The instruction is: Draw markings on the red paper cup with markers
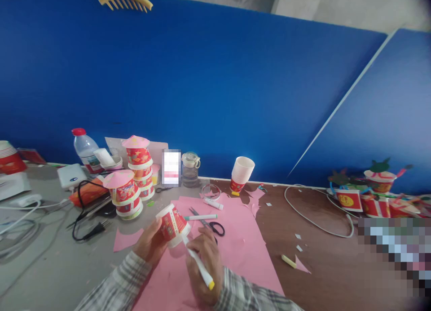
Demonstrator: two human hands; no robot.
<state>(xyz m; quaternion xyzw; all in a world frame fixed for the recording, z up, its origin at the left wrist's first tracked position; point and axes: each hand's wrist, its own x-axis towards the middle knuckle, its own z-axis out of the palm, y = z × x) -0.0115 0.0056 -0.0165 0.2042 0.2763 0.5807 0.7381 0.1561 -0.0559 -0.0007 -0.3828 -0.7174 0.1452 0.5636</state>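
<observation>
Here the red-and-white patterned paper cup (173, 224) is held tilted above the pink paper sheet (244, 252), clamped in the left hand (151, 243); the slim white marker with a yellow end (202, 268) is gripped firmly in the right hand (206, 259), its far end pointed at the cup's rim, though whether contact is made cannot be told; just beyond, the black-handled metal scissors (218, 228) are crossed by a white, green-tipped marker (204, 217); at far left, a pink-topped red paper-cup tower (138, 157) is seen.
</observation>
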